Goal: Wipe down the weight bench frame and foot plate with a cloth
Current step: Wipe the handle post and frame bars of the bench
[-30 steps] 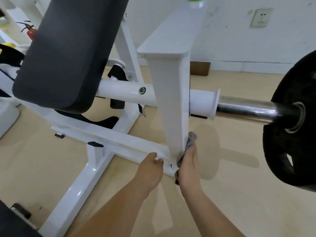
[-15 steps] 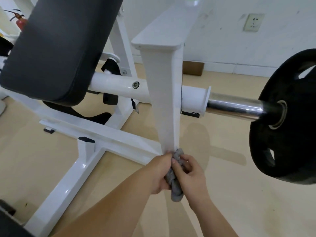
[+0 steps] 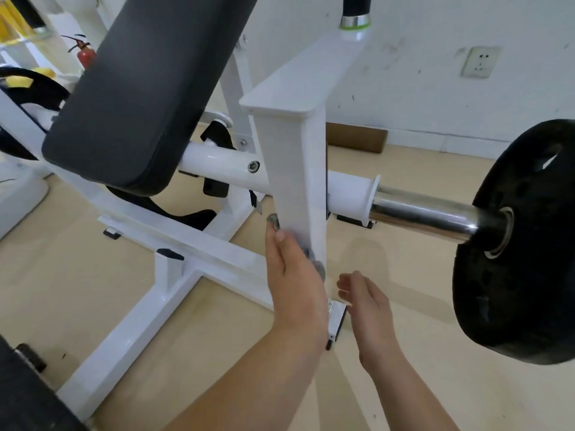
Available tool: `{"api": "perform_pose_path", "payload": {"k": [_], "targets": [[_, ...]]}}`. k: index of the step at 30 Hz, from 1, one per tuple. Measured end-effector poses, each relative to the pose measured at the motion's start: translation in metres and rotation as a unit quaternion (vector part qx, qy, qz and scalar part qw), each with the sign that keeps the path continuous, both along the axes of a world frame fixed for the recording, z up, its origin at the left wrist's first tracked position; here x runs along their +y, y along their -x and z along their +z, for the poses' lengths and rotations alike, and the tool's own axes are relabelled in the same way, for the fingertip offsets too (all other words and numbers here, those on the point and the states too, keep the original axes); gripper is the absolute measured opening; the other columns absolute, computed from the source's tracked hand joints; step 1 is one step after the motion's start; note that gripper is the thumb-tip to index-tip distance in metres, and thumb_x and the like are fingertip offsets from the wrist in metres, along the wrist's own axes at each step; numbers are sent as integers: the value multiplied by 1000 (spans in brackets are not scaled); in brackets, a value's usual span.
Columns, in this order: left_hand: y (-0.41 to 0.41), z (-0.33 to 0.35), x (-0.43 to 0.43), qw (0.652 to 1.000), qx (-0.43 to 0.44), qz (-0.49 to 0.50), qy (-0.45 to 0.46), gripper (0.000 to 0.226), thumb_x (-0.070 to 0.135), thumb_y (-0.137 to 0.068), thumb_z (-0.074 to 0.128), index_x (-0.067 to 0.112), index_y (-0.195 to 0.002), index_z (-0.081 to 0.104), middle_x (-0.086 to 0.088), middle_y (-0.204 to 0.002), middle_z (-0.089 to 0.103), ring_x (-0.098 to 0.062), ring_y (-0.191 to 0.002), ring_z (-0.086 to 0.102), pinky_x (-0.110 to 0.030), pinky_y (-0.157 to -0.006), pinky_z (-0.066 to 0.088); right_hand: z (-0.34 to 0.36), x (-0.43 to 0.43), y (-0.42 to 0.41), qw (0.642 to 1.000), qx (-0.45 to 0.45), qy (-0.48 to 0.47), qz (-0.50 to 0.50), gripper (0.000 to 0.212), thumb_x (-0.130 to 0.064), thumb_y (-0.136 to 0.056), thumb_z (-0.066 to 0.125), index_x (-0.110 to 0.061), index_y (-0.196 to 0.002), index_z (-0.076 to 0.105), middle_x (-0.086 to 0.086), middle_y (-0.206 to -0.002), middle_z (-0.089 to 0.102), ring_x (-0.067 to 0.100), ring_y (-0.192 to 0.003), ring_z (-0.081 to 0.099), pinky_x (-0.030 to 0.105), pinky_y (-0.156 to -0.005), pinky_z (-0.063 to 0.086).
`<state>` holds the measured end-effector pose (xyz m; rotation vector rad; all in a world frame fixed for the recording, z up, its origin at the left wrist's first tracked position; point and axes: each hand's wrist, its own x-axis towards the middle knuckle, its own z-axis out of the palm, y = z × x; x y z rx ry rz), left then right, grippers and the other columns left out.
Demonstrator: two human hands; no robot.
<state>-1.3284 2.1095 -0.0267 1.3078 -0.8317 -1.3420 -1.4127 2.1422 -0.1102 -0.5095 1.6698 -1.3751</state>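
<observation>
The white bench frame has an upright post (image 3: 295, 169) rising from a floor crossbar (image 3: 199, 244). My left hand (image 3: 295, 275) holds a grey cloth (image 3: 318, 268) against the lower front of that post. Only small bits of the cloth peek out, above the hand and at its right edge. My right hand (image 3: 364, 301) hovers just right of the post's base with fingers loosely curled, holding nothing. A small white foot plate (image 3: 337, 315) at the post's base shows between my two hands.
A black padded backrest (image 3: 140, 98) leans at upper left. A chrome sleeve (image 3: 420, 213) carries a large black weight plate (image 3: 522, 244) on the right. A cardboard piece (image 3: 357, 136) lies by the wall, and a red fire extinguisher (image 3: 85, 54) stands far left. The floor is tan.
The cloth passed from my right hand to my left. My left hand slid it up the post, and my right hand let go and drew back to the right.
</observation>
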Motion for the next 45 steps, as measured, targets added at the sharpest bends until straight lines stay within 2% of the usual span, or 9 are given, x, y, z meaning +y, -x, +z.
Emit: {"api": "perform_pose_path", "payload": {"k": [4, 13, 17, 20, 24, 31, 36, 40, 45], "targets": [[30, -6, -1, 998, 34, 52, 26, 49, 62, -103, 32, 65, -150, 20, 15, -164, 29, -17, -146, 39, -37, -115, 39, 3, -9, 8, 996, -26, 20, 77, 47, -50, -106, 33, -24, -123, 69, -12, -125, 68, 5, -119, 60, 32, -103, 45], [21, -52, -15, 968, 213, 71, -108, 57, 60, -99, 44, 14, -117, 71, -4, -94, 76, -20, -91, 72, -37, -91, 58, -27, -42, -6, 989, 49, 25, 140, 42, -42, -104, 34, -36, -72, 60, -17, -73, 65, 12, -76, 58, 28, -73, 49], [26, -61, -18, 989, 53, 67, 117, 55, 75, -95, 38, 63, -149, 33, 26, -160, 35, -6, -152, 29, -45, -121, 29, -29, -40, 22, 967, 31, 23, 253, 56, -51, -110, 19, -36, -115, 73, -33, -86, 71, -19, -83, 63, 12, -70, 46], [21, -105, -11, 985, 156, 35, 69, 68, 84, -88, 45, 57, -150, 38, 21, -163, 34, -6, -148, 36, -44, -120, 34, -22, -38, 26, 943, 69, 47, 321, 48, -49, -110, 17, -47, -128, 61, -37, -117, 66, -23, -108, 55, -7, -72, 37], [14, -139, -10, 969, 240, 34, -51, 83, 91, -74, 57, 42, -142, 56, 10, -145, 60, -12, -128, 59, -45, -112, 47, -44, -21, 26, 939, 162, 45, 301, 33, -44, -107, 39, -36, -122, 67, -30, -120, 68, 6, -126, 57, 3, -86, 41], [30, -113, -10, 989, -7, 44, 144, 65, 26, -106, 32, 58, -156, 6, 37, -164, 3, 10, -152, -7, -47, -128, 12, -87, -17, 38, 935, 219, -71, 270, 26, -33, -104, 50, -18, -100, 71, -2, -96, 74, 17, -94, 68, 39, -89, 54], [21, -183, 17, 996, -39, 77, 33, 68, 6, -106, 37, 47, -159, 24, 24, -162, 32, 4, -146, 34, -21, -121, 29, -103, -21, 37, 897, 319, -127, 277, 29, -21, -100, 45, -4, -90, 66, 9, -82, 67, 31, -81, 60, 40, -72, 49], [15, -213, 55, 982, 79, 87, -146, 40, -5, -101, 51, 28, -104, 75, -3, -94, 70, -7, -68, 63, -19, -61, 50, -116, 9, 34, 967, 131, -79, 203, 24, -27, -103, 52, -30, -96, 74, -10, -95, 75, 15, -98, 69, 37, -91, 55], [-1, -234, 65, 962, 108, -13, -250, 18, 4, -98, 64, 10, -109, 77, -12, -100, 79, -25, -91, 78, -38, -80, 62, -139, 35, 21, 966, -22, -90, 241, 29, -26, -101, 63, -33, -129, 66, -14, -119, 73, 3, -107, 69, 25, -90, 56]]}}
